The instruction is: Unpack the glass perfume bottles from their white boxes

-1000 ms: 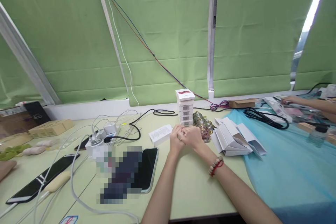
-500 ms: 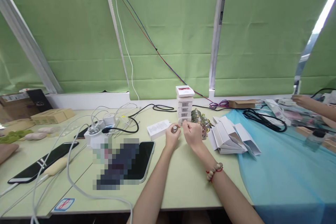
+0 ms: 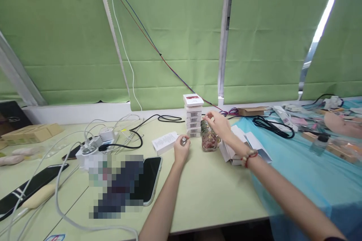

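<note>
Small silver cap (image 3: 184, 141) gripped upright, clear patterned bottle (image 3: 208, 139) standing on table

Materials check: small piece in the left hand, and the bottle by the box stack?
Small piece in the left hand: likely metal, silvery with a bright glint. Bottle under the right hand: likely clear glass or plastic, see-through with highlights. Box stack: matte white cardboard.

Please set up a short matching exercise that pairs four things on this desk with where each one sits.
Things:
1. left hand
2. right hand
3. stack of white boxes
4. black cable

Places:
A. coiled on the blue cloth
B. above the glass bottle
C. closed round a small silver piece
D. standing behind the bottle, near the window sill

Pairs: 1-C, 2-B, 3-D, 4-A
</note>
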A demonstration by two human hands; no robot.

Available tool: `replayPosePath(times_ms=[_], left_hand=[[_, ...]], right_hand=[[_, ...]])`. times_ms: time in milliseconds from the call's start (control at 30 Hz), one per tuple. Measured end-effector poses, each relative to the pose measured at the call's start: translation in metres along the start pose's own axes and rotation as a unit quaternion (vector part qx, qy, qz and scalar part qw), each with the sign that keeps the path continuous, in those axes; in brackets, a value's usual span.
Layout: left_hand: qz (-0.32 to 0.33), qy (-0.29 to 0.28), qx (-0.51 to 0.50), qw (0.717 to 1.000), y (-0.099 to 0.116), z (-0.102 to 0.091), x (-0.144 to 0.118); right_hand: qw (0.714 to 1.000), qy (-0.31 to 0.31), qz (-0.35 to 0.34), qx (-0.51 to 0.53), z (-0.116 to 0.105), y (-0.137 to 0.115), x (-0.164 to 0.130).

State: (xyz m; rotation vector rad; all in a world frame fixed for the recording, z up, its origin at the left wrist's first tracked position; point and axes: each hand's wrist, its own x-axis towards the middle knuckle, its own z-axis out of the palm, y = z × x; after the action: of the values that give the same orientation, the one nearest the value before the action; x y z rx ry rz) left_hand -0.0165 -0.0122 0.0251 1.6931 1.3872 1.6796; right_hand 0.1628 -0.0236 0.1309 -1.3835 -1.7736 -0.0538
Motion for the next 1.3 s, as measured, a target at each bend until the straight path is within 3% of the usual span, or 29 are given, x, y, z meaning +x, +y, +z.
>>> replayPosePath(times_ms=[67,167,267,400,733,1100,1300], left_hand=[[-0.007,-0.012,0.03,0.999,0.002,0.002,0.0],[-0.025,0.001,0.105,0.994,0.008,0.003,-0.003],[-0.046,0.005,0.153,0.987,0.015,0.001,-0.008],[-0.043,-0.007,0.16,0.986,0.02,0.0,-0.012],[0.0,-0.022,0.168,0.985,0.018,0.001,-0.014],[0.002,-0.02,0.161,0.987,0.02,-0.001,-0.015],[0.001,-0.028,0.161,0.987,0.021,-0.001,-0.015]], right_hand=[[0.993,-0.063,-0.014,-0.099,-0.013,0.014,0.021],[0.952,-0.207,0.022,-0.225,-0.018,0.03,0.043],[0.922,-0.266,0.08,-0.271,-0.009,0.043,0.051],[0.906,-0.293,0.116,-0.282,0.003,0.054,0.046],[0.909,-0.354,0.089,-0.201,0.015,0.069,0.036],[0.921,-0.343,0.027,-0.181,0.01,0.07,0.027],[0.931,-0.286,0.033,-0.226,-0.001,0.055,0.032]])
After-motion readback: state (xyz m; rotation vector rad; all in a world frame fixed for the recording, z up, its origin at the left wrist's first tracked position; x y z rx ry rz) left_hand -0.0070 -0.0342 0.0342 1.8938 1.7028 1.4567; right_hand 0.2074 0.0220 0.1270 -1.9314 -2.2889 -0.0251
